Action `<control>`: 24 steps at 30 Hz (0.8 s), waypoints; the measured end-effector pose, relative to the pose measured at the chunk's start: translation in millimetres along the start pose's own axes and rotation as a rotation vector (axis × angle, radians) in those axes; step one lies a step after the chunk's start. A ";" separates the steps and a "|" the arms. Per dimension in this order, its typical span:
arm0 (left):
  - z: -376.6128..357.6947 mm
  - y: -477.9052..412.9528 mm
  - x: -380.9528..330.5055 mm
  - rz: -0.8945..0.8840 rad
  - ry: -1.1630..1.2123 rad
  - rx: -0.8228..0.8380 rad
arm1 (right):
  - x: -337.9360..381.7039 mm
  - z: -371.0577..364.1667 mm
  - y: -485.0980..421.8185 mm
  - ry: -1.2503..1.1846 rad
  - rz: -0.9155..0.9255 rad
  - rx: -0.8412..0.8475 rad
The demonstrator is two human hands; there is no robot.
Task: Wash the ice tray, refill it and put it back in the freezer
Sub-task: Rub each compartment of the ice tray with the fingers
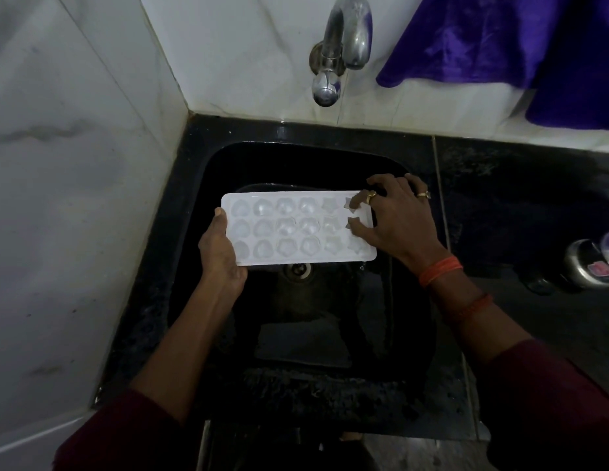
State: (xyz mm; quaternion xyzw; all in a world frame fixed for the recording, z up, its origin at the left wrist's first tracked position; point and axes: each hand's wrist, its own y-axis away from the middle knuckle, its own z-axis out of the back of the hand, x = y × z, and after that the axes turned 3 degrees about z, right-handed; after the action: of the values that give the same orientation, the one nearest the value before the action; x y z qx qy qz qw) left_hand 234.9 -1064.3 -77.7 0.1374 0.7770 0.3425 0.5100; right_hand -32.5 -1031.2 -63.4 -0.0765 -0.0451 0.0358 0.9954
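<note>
Ice tray level, cavities up (long axis left-right), over sink

White marble walls corner in front of me, black stone counter below, purple cloth hanging, dim light.

Black speckled stone counter, fitted into a corner of white marbled wall tiles. Sunk into its left part, a deep black rectangular sink basin with rounded corners and a round metal drain in its floor. Just right of the basin, a thin pale seam across the stone. Near the right edge of view, standing on the counter, a blurred shiny steel vessel with a pink label, well apart from the basin.
</note>
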 end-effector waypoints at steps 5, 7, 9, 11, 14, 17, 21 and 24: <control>-1.1 0.3 1.5 0.002 0.006 0.004 | -2.7 -0.7 2.3 0.029 0.017 0.053; -1.4 1.1 1.8 0.000 0.011 0.003 | -4.3 0.4 2.3 -0.010 0.004 0.025; -1.9 2.5 2.3 0.001 0.015 0.002 | -5.8 1.9 2.3 -0.053 -0.015 -0.019; -2.7 3.8 2.2 0.003 0.021 0.004 | -5.7 2.7 3.2 -0.064 -0.021 -0.042; -4.7 5.5 1.3 0.007 0.027 0.004 | -4.1 2.3 4.8 -0.069 -0.009 -0.020; -5.2 6.5 1.8 0.002 0.028 0.004 | -2.6 2.6 6.2 -0.051 -0.005 0.067; -4.1 6.9 2.0 -0.010 0.020 0.002 | -4.5 6.0 8.1 -0.054 0.022 0.085; -3.6 7.0 1.7 -0.005 0.019 0.000 | -6.8 11.5 8.3 -0.091 0.018 0.013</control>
State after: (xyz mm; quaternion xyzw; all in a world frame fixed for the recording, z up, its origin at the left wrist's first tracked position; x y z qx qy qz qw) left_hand 230.0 -1059.6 -73.3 0.1322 0.7820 0.3424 0.5037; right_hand -40.9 -1021.8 -53.9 -0.0685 -0.0894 0.0485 0.9925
